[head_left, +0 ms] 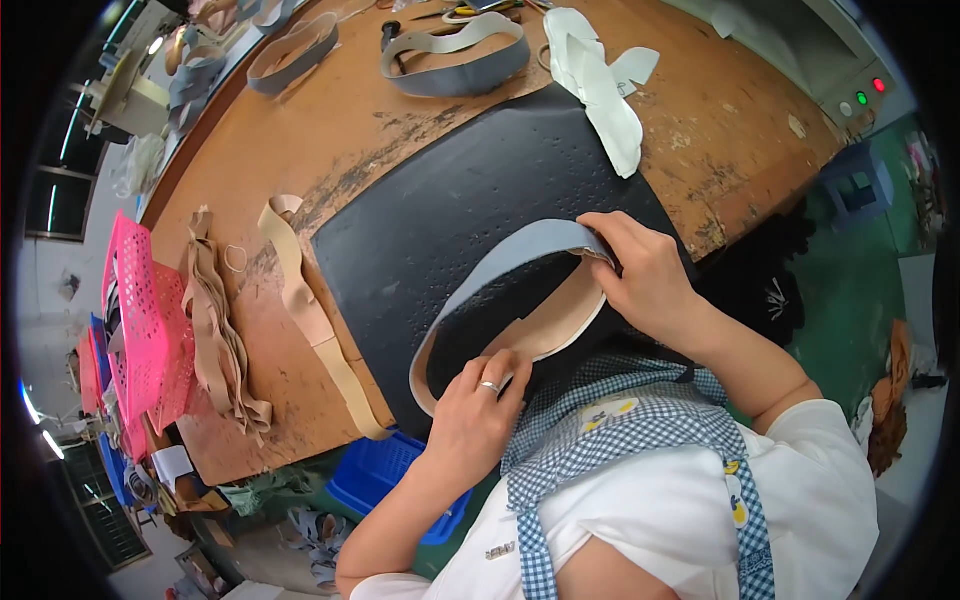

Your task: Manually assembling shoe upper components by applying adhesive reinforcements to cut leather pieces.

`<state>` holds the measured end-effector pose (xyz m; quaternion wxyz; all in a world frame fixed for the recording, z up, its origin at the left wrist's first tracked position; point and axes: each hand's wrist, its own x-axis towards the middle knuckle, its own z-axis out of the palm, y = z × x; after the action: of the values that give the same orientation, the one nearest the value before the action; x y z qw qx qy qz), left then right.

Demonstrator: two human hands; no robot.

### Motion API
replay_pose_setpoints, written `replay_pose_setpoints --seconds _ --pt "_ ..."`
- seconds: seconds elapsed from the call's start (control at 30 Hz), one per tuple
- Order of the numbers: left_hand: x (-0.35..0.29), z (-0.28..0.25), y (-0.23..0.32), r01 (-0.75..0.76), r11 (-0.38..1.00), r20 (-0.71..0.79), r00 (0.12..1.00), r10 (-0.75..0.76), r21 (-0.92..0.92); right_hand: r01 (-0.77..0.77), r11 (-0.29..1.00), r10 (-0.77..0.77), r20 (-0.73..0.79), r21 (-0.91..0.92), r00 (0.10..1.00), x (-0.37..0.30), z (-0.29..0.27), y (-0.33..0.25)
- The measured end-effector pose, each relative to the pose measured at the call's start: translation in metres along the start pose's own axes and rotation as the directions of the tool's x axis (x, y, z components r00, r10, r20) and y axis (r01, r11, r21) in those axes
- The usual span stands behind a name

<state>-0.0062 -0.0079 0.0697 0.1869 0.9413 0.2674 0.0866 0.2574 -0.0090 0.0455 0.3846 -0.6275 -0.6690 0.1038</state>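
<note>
A closed loop of grey-blue leather band (497,254) with a beige lining is held on its edge above a black mat (420,200). My right hand (645,275) pinches the loop's right end, thumb inside and fingers over the outer face. At its near left side, my left hand (478,412), with a ring on one finger, grips the lower edge with curled fingers; part of that grip is hidden behind the knuckles. The loop's inner lining faces up toward me along the near side.
On the wooden table (720,120) lie two similar loops (462,78), white cut pieces (595,90), a beige strip (305,290) and a bundle of tan strips (212,330). A pink basket (145,320) stands at the left edge. Below are a blue basket (375,470) and a blue stool (858,185).
</note>
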Motion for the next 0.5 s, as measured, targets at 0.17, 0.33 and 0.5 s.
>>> replay_pose_setpoints --seconds 0.17,0.33,0.5 --pt "0.022 -0.044 -0.002 -0.043 0.997 -0.275 0.961 0.024 -0.063 0.103 0.995 -0.101 0.263 0.004 0.960 0.033 0.011 -0.005" --pt "0.048 -0.049 -0.019 0.237 0.966 -0.400 0.899 -0.177 0.106 -0.016 1.000 0.007 0.674 0.006 0.739 0.072 0.017 -0.034" --pt "0.042 -0.030 -0.057 0.353 0.907 -0.190 0.898 -0.398 -0.229 0.052 0.991 -0.129 0.756 0.124 0.641 0.084 0.031 -0.028"
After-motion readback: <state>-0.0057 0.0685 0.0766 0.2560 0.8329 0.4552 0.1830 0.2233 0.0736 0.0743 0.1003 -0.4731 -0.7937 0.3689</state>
